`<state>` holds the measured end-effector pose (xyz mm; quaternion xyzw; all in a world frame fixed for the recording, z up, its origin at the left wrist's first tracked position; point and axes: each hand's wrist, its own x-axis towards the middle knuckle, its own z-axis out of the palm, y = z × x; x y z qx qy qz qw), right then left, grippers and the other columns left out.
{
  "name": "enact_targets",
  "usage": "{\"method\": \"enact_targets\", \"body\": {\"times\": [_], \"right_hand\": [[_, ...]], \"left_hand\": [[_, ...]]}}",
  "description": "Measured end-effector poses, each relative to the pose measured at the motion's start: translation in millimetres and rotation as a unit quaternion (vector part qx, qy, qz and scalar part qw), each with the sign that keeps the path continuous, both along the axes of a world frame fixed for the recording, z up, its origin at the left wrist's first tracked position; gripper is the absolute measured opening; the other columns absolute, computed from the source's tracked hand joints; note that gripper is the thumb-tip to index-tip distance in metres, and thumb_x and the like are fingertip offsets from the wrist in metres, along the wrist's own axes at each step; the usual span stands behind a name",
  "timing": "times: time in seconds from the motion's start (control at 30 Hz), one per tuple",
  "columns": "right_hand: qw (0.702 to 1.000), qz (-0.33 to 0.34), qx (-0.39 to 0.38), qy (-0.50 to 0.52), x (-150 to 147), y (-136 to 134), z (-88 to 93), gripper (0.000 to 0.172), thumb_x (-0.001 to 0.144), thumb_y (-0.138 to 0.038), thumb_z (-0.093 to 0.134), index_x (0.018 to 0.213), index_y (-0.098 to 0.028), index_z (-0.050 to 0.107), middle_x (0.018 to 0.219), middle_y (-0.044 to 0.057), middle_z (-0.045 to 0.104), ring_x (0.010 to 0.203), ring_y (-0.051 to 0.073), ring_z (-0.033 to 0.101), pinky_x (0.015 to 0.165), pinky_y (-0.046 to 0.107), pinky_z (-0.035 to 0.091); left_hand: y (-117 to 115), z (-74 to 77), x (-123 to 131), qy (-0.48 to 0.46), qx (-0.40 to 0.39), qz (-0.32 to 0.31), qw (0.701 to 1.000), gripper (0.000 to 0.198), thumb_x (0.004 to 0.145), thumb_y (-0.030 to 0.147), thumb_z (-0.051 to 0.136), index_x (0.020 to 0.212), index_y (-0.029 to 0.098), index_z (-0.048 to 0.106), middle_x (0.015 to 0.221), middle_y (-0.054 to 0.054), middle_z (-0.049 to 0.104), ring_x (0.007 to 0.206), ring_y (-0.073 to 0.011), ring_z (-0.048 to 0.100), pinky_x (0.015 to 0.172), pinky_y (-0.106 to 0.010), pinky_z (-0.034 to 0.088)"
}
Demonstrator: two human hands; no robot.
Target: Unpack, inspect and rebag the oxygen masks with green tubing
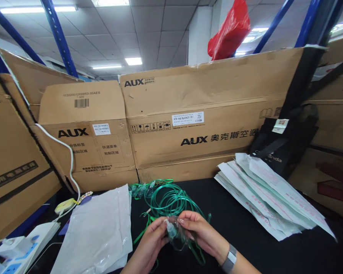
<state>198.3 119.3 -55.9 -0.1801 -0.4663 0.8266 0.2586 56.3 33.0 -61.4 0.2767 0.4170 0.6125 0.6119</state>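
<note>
Both hands at bottom centre of frame: left hand (151, 243) and right hand (201, 234), each with a closed grip on a clear plastic mask (177, 234) held between them, fingers pinching its edges just above the black counter (246, 236). Right wrist has a watch (230, 259). Green tubing (171, 199) runs from the mask up into a loose coil on the counter just behind the hands, centre frame; a thin green strap trails down-left.

Progress, judged: mask and tubing are out of their wrapper and in hand; tubing lies spread out, neither tidied nor bagged. Flat opened white bag (100, 228) lies lower left, just beside the left hand. Stack of sealed pouches (265, 194) sits right of centre, untouched, well apart from the hands, so much looks left.

Power strip (25, 247) bottom left corner. Cardboard boxes (188, 125) wall the back. Red bag (230, 32) top centre-right.
</note>
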Motion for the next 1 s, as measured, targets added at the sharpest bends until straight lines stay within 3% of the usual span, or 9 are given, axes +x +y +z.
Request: {"method": "enact_targets", "body": {"times": [0.17, 0.23, 0.33, 0.4, 0.57, 0.67, 0.87, 0.93, 1.0], "right_hand": [[0.99, -0.129, 0.052, -0.003, 1.9, 3.2, 6.0, 0.019, 0.064, -0.031, 0.071, 0.066, -0.015, 0.062, 0.05, -0.005, 0.05, 0.043, 0.004, 0.035, 0.043, 0.019, 0.022], [0.986, -0.159, 0.051, 0.01, 3.2, 5.5, 8.3, 0.019, 0.063, -0.031, 0.072, 0.067, -0.016, 0.062, 0.051, -0.004, 0.051, 0.044, 0.006, 0.037, 0.045, 0.02, 0.025], [0.988, -0.147, 0.014, 0.038, 4.0, 7.7, 8.9, 0.02, 0.061, -0.031, 0.072, 0.069, -0.016, 0.062, 0.054, -0.004, 0.051, 0.046, 0.007, 0.039, 0.047, 0.021, 0.028], [0.991, -0.118, -0.02, 0.058, 3.4, 7.3, 7.4, 0.02, 0.06, -0.031, 0.073, 0.069, -0.016, 0.062, 0.056, -0.003, 0.052, 0.047, 0.007, 0.04, 0.048, 0.021, 0.029], [0.996, -0.066, -0.036, 0.056, 1.0, 2.9, 2.1, 0.019, 0.06, -0.027, 0.074, 0.069, -0.016, 0.062, 0.06, -0.003, 0.054, 0.05, 0.007, 0.042, 0.05, 0.02, 0.03], [0.997, -0.054, -0.029, 0.047, 0.9, 1.4, 1.1, 0.018, 0.062, -0.027, 0.073, 0.069, -0.016, 0.062, 0.058, -0.003, 0.053, 0.049, 0.007, 0.042, 0.05, 0.02, 0.029], [0.997, -0.069, -0.002, 0.043, 0.5, 0.5, 2.8, 0.016, 0.063, -0.027, 0.072, 0.069, -0.016, 0.062, 0.059, -0.002, 0.055, 0.051, 0.007, 0.044, 0.051, 0.02, 0.031], [0.995, -0.085, 0.007, 0.046, 0.5, 1.1, 3.6, 0.016, 0.062, -0.027, 0.072, 0.069, -0.016, 0.062, 0.058, -0.002, 0.054, 0.05, 0.007, 0.043, 0.05, 0.02, 0.032], [0.993, -0.103, 0.003, 0.049, 0.7, 2.5, 4.0, 0.017, 0.062, -0.026, 0.073, 0.07, -0.016, 0.063, 0.059, -0.002, 0.055, 0.05, 0.007, 0.044, 0.05, 0.02, 0.032]], "left_hand": [[7.2, -6.1, -9.2, 0.073, -0.078, 0.091, 0.99, 0.043, 0.062, 0.049, 0.064, 0.091, 0.018, 0.064, 0.097, -0.008, 0.065, 0.075, -0.0173, 0.062, 0.067, -0.027, 0.043], [8.8, -7.6, -13.1, 0.114, -0.084, 0.084, 0.986, 0.05, 0.063, 0.053, 0.061, 0.098, 0.017, 0.061, 0.091, -0.009, 0.067, 0.071, -0.0183, 0.063, 0.057, -0.025, 0.043], [9.0, -6.9, -14.3, 0.171, -0.082, 0.042, 0.981, 0.06, 0.064, 0.059, 0.055, 0.102, 0.012, 0.059, 0.065, -0.009, 0.068, 0.052, -0.0192, 0.063, 0.04, -0.021, 0.035], [7.9, -4.3, -12.3, 0.185, -0.073, 0.03, 0.98, 0.059, 0.063, 0.06, 0.054, 0.094, 0.01, 0.063, 0.059, -0.009, 0.066, 0.048, -0.0187, 0.061, 0.037, -0.02, 0.031], [2.9, 3.4, -6.6, 0.113, -0.053, 0.026, 0.992, 0.04, 0.063, 0.049, 0.062, 0.081, 0.013, 0.066, 0.085, -0.011, 0.066, 0.079, -0.0216, 0.059, 0.054, -0.024, 0.04], [1.3, 3.3, -6.6, 0.083, -0.063, 0.009, 0.995, 0.035, 0.065, 0.048, 0.062, 0.08, 0.017, 0.064, 0.085, -0.008, 0.065, 0.078, -0.0189, 0.057, 0.063, -0.027, 0.041], [3.5, -3.4, -12.3, 0.199, -0.03, 0.071, 0.977, 0.023, 0.064, 0.042, 0.064, 0.065, 0.019, 0.065, 0.076, -0.004, 0.062, 0.087, -0.0234, 0.052, 0.081, -0.032, 0.036], [1.7, -5.6, -14.9, 0.244, -0.012, 0.113, 0.963, 0.019, 0.063, 0.039, 0.067, 0.072, 0.022, 0.068, 0.086, -0.005, 0.061, 0.099, -0.0263, 0.045, 0.09, -0.031, 0.029], [-2.1, -7.0, -16.8, 0.31, 0.003, 0.165, 0.936, 0.027, 0.064, 0.037, 0.067, 0.089, 0.027, 0.068, 0.09, -0.005, 0.06, 0.103, -0.0279, 0.042, 0.094, -0.029, 0.024]]}}
